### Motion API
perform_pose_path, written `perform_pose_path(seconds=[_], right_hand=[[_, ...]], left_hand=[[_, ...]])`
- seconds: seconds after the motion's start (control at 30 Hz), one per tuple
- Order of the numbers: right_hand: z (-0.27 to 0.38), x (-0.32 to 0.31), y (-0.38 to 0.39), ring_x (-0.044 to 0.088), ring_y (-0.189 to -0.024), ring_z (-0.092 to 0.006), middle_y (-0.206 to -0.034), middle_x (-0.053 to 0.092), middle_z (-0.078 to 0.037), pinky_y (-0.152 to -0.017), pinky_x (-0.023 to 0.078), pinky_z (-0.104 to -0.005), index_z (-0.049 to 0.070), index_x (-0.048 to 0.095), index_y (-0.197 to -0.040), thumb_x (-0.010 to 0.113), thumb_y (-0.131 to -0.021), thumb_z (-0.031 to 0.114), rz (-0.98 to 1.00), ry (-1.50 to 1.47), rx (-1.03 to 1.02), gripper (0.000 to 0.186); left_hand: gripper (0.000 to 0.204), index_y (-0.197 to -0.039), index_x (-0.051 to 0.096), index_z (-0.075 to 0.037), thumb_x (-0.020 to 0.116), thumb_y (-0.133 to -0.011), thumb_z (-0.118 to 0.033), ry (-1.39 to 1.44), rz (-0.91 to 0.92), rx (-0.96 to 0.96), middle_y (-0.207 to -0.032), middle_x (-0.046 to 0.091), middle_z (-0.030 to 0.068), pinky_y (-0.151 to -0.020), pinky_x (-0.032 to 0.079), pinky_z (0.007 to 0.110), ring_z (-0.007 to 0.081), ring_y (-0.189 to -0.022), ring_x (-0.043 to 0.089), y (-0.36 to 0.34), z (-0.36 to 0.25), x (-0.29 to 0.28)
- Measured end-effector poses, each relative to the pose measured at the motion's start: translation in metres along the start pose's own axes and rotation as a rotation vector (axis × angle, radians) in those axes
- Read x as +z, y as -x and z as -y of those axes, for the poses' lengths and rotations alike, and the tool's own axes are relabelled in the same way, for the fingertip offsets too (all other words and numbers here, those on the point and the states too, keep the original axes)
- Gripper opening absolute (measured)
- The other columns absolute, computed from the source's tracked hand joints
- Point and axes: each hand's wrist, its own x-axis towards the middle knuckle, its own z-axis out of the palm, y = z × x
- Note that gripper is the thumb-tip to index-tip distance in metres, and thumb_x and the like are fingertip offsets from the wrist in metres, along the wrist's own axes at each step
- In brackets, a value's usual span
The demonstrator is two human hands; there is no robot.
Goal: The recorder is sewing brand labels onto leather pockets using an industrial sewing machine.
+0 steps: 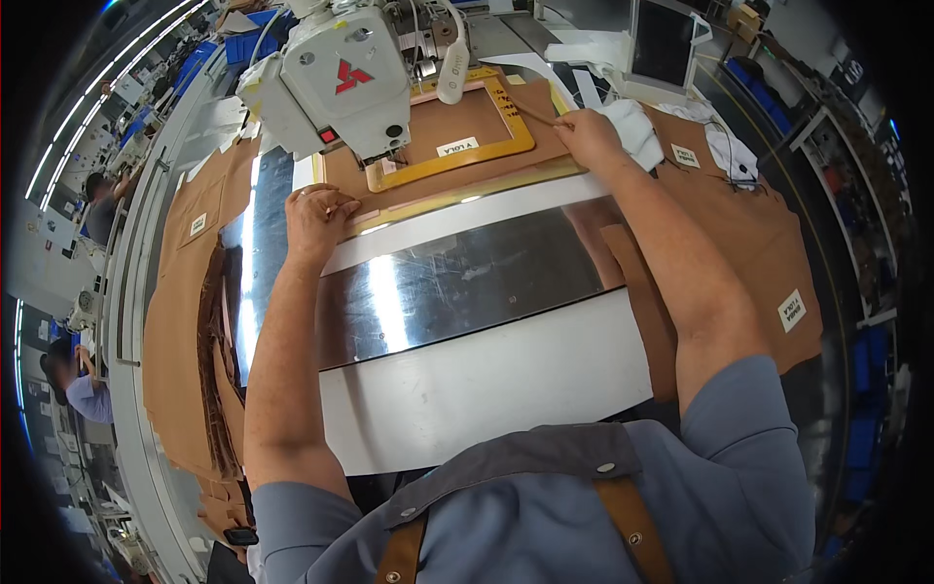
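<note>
My left hand (316,219) grips the near left edge of brown fabric (428,190) with curled fingers, beside a pale strip along that edge. My right hand (589,136) pinches the fabric at its right side, near a thin brown strip (532,109). A yellow rectangular frame (516,131) lies on the fabric between and beyond my hands, with a white label inside it. The grey-white sewing machine head (341,78) hangs over the frame's left part; its needle area is hard to make out. A polished metal plate (457,282) spans the bed below my hands.
Brown fabric stacks (190,292) and pieces (739,243) flank the metal plate. A screen (660,44) and crumpled white cloth (637,131) sit at back right, a blue bin (248,34) at back left. Two co-workers (83,380) are at machines on the left.
</note>
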Motion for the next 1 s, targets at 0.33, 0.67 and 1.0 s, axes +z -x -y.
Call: perform_pose_path(seconds=[0.33,0.67,1.0], right_hand=[[-0.010,-0.094,0.174,0.066,-0.076,-0.0160,-0.082,0.071,-0.014,-0.068,0.053,-0.0308,-0.002,0.061,-0.126,0.070,-0.089,0.030,0.257,-0.221,0.086,0.049],[-0.033,-0.073,0.186,0.064,-0.090,-0.0150,-0.115,0.063,-0.017,-0.067,0.052,-0.0266,-0.001,0.052,-0.133,0.072,-0.088,0.039,0.068,-0.266,0.107,0.064],[-0.037,-0.075,0.170,0.064,-0.100,-0.0231,-0.104,0.067,-0.014,-0.090,0.049,-0.0342,0.000,0.060,-0.119,0.068,-0.089,0.025,-0.041,-0.178,-0.059,0.040]], left_hand=[[0.052,-0.111,0.070,-0.007,0.076,-0.076,-0.045,0.280,0.251,0.041,-0.126,0.065,0.0118,-0.110,0.034,0.047,0.0285,-0.127,0.054,0.182,-0.115,-0.066],[0.088,-0.140,0.052,-0.006,0.062,-0.079,-0.069,0.007,0.295,0.054,-0.149,0.046,0.0159,-0.117,0.021,0.051,0.0340,-0.142,0.038,0.240,-0.150,-0.044],[0.079,-0.139,0.052,-0.003,0.060,-0.085,-0.060,0.020,0.243,0.084,-0.146,0.049,0.0177,-0.116,0.021,0.048,0.0325,-0.139,0.042,0.243,-0.153,-0.044]])
